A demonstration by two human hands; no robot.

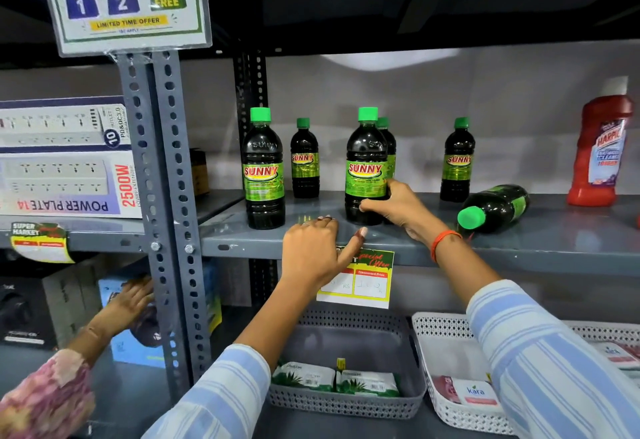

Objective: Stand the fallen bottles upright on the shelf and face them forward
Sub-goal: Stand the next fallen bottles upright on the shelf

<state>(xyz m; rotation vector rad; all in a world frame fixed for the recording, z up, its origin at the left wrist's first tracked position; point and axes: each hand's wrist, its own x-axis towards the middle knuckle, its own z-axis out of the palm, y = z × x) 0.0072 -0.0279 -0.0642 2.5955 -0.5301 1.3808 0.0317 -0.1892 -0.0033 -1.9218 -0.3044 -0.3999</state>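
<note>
Right hand on an upright bottle, one bottle down

The right hand (394,208) grasps the centre upright bottle (366,165); the fallen bottle (495,209) lies right of it; the left hand (313,251) rests loose on the shelf edge (242,248).

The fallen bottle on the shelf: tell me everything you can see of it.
The fallen bottle lies on its side on the grey metal shelf, right of the right hand. It looks like clear plastic filled with dark liquid, with a bright green screw cap pointing toward the camera and slightly left. Its green label is turned mostly away, only an edge showing. No hand touches it; the right forearm passes just in front of the cap. An upright bottle of the same kind stands behind it.
</note>
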